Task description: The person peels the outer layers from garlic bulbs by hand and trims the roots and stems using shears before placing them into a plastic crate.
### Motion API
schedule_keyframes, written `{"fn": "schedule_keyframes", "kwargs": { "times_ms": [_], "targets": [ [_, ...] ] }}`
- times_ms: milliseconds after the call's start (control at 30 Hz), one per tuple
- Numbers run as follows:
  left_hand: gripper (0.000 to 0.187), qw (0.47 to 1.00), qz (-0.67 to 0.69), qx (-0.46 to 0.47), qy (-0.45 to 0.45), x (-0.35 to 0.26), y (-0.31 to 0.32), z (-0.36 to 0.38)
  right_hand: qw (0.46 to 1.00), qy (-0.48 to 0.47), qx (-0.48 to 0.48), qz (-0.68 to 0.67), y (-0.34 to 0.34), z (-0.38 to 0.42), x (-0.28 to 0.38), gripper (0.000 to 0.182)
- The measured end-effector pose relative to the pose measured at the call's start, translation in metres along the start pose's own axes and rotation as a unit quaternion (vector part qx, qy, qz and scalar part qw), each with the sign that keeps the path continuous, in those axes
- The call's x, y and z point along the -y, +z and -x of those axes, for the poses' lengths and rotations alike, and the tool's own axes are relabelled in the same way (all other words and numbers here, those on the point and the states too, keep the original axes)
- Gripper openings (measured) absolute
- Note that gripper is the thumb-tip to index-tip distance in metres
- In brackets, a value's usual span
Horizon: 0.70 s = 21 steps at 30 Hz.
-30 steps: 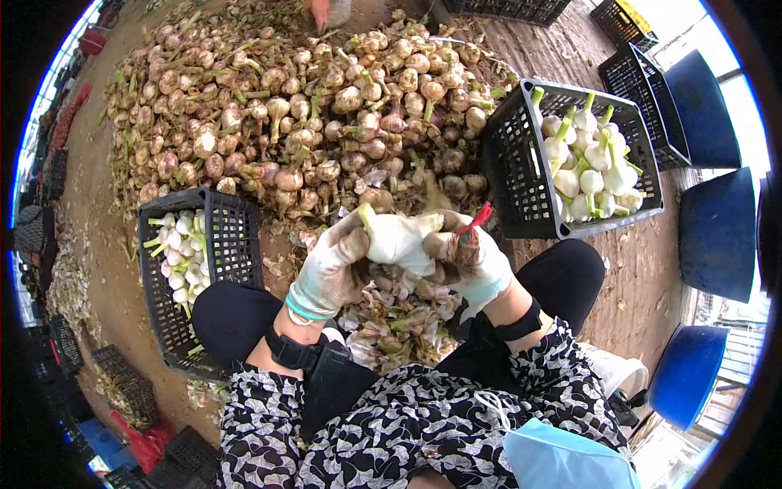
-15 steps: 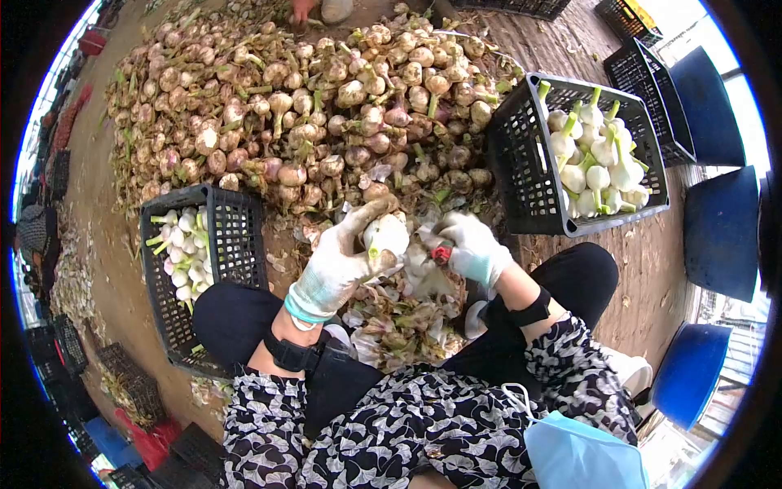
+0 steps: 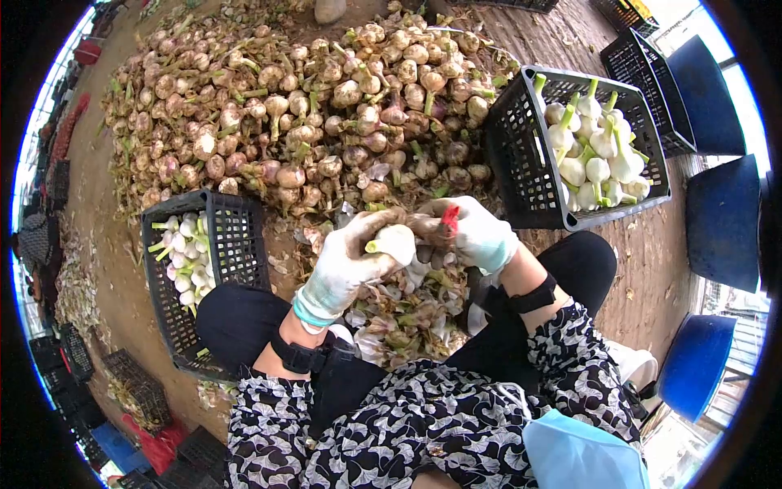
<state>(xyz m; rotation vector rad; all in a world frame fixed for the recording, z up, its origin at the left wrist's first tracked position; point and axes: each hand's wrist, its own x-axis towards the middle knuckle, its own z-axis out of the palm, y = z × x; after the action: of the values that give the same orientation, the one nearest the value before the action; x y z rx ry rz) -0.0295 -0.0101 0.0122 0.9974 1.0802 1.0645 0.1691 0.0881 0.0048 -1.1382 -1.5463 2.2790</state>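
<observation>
My left hand (image 3: pixel 346 259), in a white glove with a turquoise cuff and soiled fingertips, is closed around a garlic bulb (image 3: pixel 396 244). The bulb is white and peeled, its short cut green stem pointing left. Close against its right side is my right hand (image 3: pixel 476 232), also gloved, with fingers curled around a small tool with a red handle (image 3: pixel 450 218); the tool's working end is hidden. Beneath both hands lies a heap of papery garlic skins and leaf scraps (image 3: pixel 407 314) between my legs.
Unpeeled garlic (image 3: pixel 301 106) is piled widely ahead of me. A black crate (image 3: pixel 236 244) of cleaned bulbs stands at left, and a larger black crate (image 3: pixel 525 171) of cleaned bulbs at right. Blue tubs (image 3: pixel 721 224) line the far right. A person (image 3: pixel 37 236) is at the far left edge.
Loose skin around the bulb has come away, leaving it smooth and white. My right hand has risen slightly and moved in beside the bulb. Another person's hand at the top has left view.
</observation>
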Motion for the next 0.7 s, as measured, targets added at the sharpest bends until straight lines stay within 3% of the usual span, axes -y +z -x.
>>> {"fn": "schedule_keyframes", "kwargs": {
  "times_ms": [33, 67, 133, 167, 200, 267, 300, 367, 400, 467, 500, 533, 600, 633, 667, 700],
  "targets": [
    [0.063, 0.999, 0.028, -0.022, -0.020, -0.002, -0.001, 0.000, 0.994, -0.105, 0.021, -0.026, -0.005, -0.004, -0.011, 0.041],
    [0.064, 0.996, 0.058, -0.044, -0.041, -0.004, -0.001, 0.000, 0.994, -0.104, 0.021, -0.025, -0.010, 0.000, -0.020, 0.041],
    [0.065, 0.998, 0.022, -0.052, -0.035, -0.005, 0.004, -0.001, 0.995, -0.009, 0.000, -0.102, 0.004, 0.016, 0.010, 0.038],
    [0.064, 0.997, 0.021, -0.065, -0.020, -0.005, 0.007, -0.001, 0.997, -0.043, -0.053, 0.036, 0.005, 0.010, 0.005, 0.041],
    [0.064, 0.997, 0.020, -0.075, -0.006, -0.004, 0.010, -0.001, 0.997, -0.003, -0.070, -0.043, 0.016, 0.010, 0.012, 0.044],
    [0.064, 0.996, -0.021, -0.088, 0.009, 0.004, 0.007, -0.003, 0.965, -0.097, -0.130, 0.208, 0.020, 0.006, 0.002, 0.044],
    [0.066, 0.997, -0.018, -0.080, 0.002, 0.007, 0.003, -0.004, 0.941, -0.083, -0.144, 0.295, 0.020, 0.006, 0.004, 0.041],
    [0.067, 0.997, -0.016, -0.075, -0.006, 0.010, -0.002, -0.002, 0.951, -0.110, -0.141, 0.252, 0.021, 0.004, -0.002, 0.039],
    [0.068, 0.996, 0.050, -0.070, -0.032, 0.007, -0.001, 0.001, 0.959, -0.134, -0.141, 0.206, 0.020, 0.001, -0.009, 0.038],
    [0.070, 0.990, 0.116, -0.060, -0.061, 0.003, 0.002, 0.005, 0.925, -0.091, -0.247, 0.273, -0.001, -0.014, -0.027, 0.029],
    [0.071, 0.989, 0.121, -0.066, -0.053, 0.001, 0.003, 0.004, 0.975, 0.016, -0.207, 0.081, -0.007, -0.013, -0.025, 0.029],
    [0.072, 0.988, 0.127, -0.074, -0.045, 0.000, 0.003, 0.003, 0.974, 0.014, -0.211, 0.082, -0.008, -0.013, -0.024, 0.029],
    [0.071, 0.991, 0.100, -0.087, -0.018, 0.007, 0.002, -0.002, 0.984, -0.089, -0.150, 0.036, -0.002, -0.010, -0.023, 0.032],
    [0.069, 0.995, 0.002, -0.100, 0.007, 0.009, 0.002, -0.004, 0.977, -0.152, -0.138, 0.052, 0.010, -0.007, -0.016, 0.040],
    [0.067, 0.989, -0.099, -0.109, 0.030, 0.010, 0.003, -0.005, 0.981, -0.085, -0.144, 0.098, 0.016, 0.003, -0.003, 0.037],
    [0.064, 0.977, -0.173, -0.112, 0.062, 0.008, 0.005, -0.006, 0.961, -0.131, -0.174, 0.169, 0.022, 0.005, -0.003, 0.035]
  ]
}}
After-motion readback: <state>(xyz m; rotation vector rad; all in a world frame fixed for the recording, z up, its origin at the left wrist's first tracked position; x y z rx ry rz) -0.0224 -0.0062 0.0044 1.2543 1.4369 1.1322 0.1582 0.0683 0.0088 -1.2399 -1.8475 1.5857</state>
